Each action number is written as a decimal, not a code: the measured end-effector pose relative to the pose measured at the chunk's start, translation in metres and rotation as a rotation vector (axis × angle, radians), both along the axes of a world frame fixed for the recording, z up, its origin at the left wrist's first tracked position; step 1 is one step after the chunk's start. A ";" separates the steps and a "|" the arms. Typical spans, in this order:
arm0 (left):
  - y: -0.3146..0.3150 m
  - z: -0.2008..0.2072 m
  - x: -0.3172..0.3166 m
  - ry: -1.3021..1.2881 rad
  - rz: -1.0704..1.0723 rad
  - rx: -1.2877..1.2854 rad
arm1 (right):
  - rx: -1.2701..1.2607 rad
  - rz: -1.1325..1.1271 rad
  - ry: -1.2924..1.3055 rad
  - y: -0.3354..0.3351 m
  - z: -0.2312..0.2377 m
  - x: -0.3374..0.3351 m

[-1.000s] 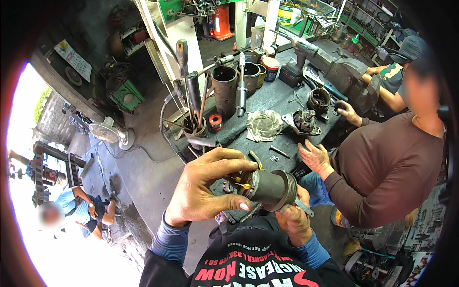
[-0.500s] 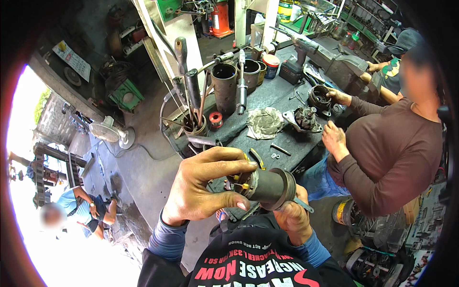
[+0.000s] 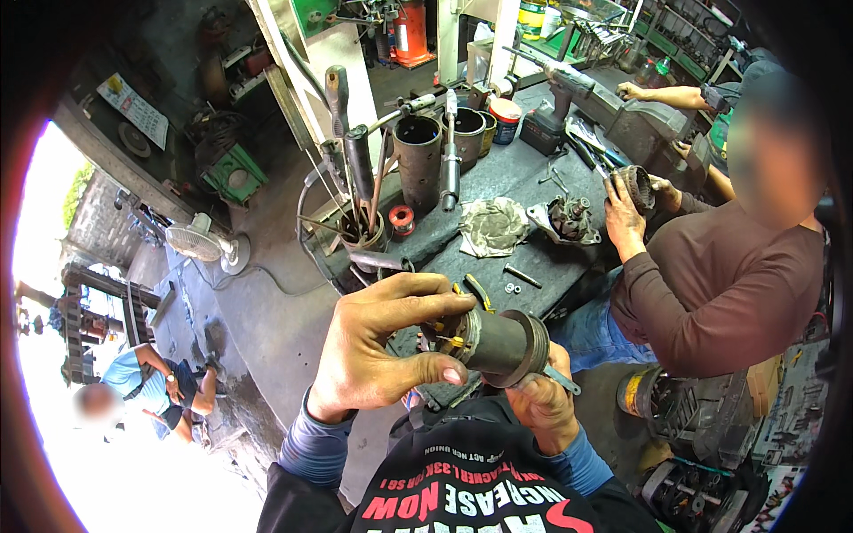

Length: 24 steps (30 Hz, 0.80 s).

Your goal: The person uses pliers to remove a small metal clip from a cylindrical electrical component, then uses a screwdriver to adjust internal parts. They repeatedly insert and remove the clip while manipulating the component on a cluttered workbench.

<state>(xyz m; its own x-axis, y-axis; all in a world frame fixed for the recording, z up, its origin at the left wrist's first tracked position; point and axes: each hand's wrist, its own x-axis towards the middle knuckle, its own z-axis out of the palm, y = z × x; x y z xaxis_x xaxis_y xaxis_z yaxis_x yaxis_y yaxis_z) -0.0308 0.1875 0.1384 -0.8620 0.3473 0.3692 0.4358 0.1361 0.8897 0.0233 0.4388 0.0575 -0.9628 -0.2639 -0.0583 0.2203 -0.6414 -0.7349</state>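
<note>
A dark cylindrical metal part (image 3: 499, 345) with a grooved collar at one end is up in front of my chest. Small yellow pieces show at its other end, where the thumb and fingers of my left hand (image 3: 382, 346) close around it. My right hand (image 3: 544, 404) grips the grooved-collar end from below. A flat grey metal strip (image 3: 563, 382) sticks out beside the right fingers; its other end is hidden. Just beyond the part, yellow-handled pliers (image 3: 478, 293) lie on the dark workbench (image 3: 444, 258).
A bolt (image 3: 522, 276), a crumpled cloth (image 3: 493, 226) and an opened metal housing (image 3: 573, 220) lie on the bench. Tall metal cylinders (image 3: 418, 164) and a can of tools (image 3: 364, 240) stand beyond. At right, a co-worker (image 3: 720, 284) holds a round slotted part (image 3: 633, 188).
My hands and the cylindrical part have barely moved. The co-worker has lifted the round slotted part off the bench and now has both hands on it. Another person's arm behind has reached forward.
</note>
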 end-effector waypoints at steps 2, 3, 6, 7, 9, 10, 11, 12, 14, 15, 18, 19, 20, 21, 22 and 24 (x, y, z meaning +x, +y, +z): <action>0.000 0.001 0.000 -0.003 0.005 -0.008 | 0.005 0.002 0.002 0.001 0.000 -0.001; 0.000 0.000 0.000 -0.015 0.008 0.002 | 0.006 0.005 0.005 0.001 0.000 -0.001; 0.001 -0.002 0.001 -0.038 0.016 0.011 | 0.014 0.008 0.008 0.002 -0.001 -0.001; 0.001 -0.002 0.001 -0.037 0.019 0.004 | 0.022 0.006 0.002 0.001 0.000 -0.001; 0.001 -0.003 0.001 -0.027 0.023 -0.003 | 0.024 -0.002 0.000 0.001 0.000 -0.001; 0.001 -0.005 0.000 -0.018 0.025 -0.003 | 0.016 -0.008 0.004 0.000 0.000 -0.002; 0.002 -0.006 0.000 -0.010 0.027 -0.003 | 0.009 -0.013 0.009 0.000 -0.001 -0.002; 0.002 -0.006 0.000 -0.020 0.032 0.000 | -0.001 -0.014 0.005 -0.001 -0.001 -0.002; 0.004 -0.006 0.002 -0.041 0.046 0.005 | -0.022 -0.012 -0.002 -0.001 -0.002 -0.002; 0.004 -0.007 0.002 -0.049 0.055 0.007 | -0.003 -0.015 0.001 -0.001 -0.003 -0.003; 0.005 -0.009 0.004 -0.065 0.071 0.017 | 0.047 -0.025 0.014 0.000 -0.005 -0.003; 0.006 -0.009 0.003 -0.066 0.070 0.020 | 0.056 -0.027 0.018 0.001 -0.005 -0.003; 0.006 -0.009 0.003 -0.067 0.070 0.023 | 0.066 -0.028 0.022 0.001 -0.005 -0.003; 0.006 -0.009 0.003 -0.068 0.065 0.024 | 0.070 -0.029 0.025 0.002 -0.005 -0.003; 0.006 -0.008 0.004 -0.069 0.063 0.025 | 0.073 -0.026 0.027 0.002 -0.005 -0.004; 0.005 -0.008 0.004 -0.056 0.058 0.020 | 0.071 -0.017 0.022 0.001 -0.004 -0.004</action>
<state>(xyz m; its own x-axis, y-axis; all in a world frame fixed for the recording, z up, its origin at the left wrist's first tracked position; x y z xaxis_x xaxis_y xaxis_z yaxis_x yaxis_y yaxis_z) -0.0265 0.1927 0.1309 -0.8999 0.2892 0.3264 0.3773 0.1413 0.9152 0.0197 0.4400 0.0531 -0.9684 -0.2433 -0.0547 0.1927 -0.5911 -0.7832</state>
